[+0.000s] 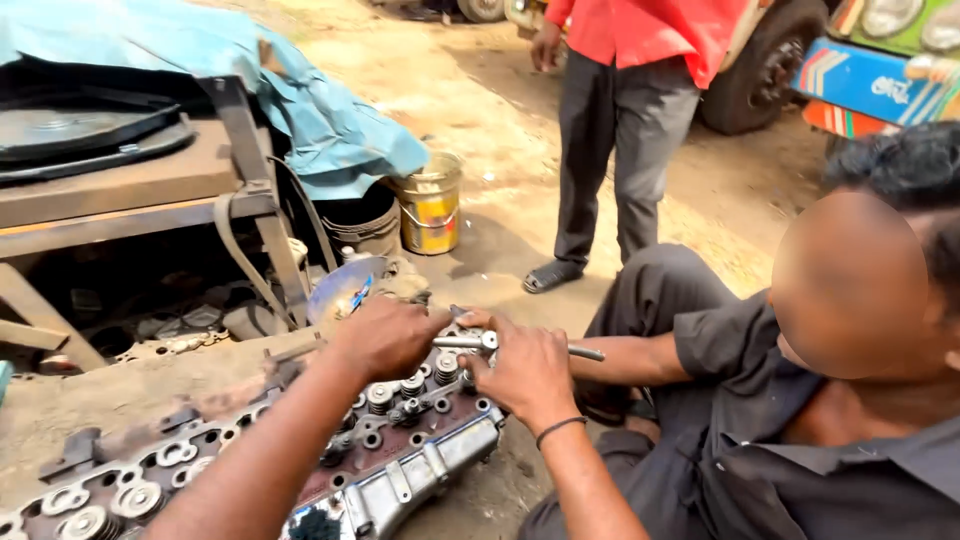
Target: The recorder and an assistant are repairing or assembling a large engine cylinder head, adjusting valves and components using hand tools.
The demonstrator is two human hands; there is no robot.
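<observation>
Both hands closed on a short steel bar tool [480,341] over a cylinder head, centre of frame.

Left hand [385,335] is curled over the bar's left end; right hand [525,370], with a dark band at the wrist, is wrapped round its middle, and the bare shaft sticks out right of the knuckles. The tool sits just above the valve springs [410,385] of the long grey, oily cast-metal cylinder head [400,470], which runs from lower left toward centre. Judged: the bar is rigid, fairly light and likely greasy, so a full-fist grip suits it; the head looks heavy and stiff, best lifted by its ends. A seated person in dark clothes [760,420] is at right.
</observation>
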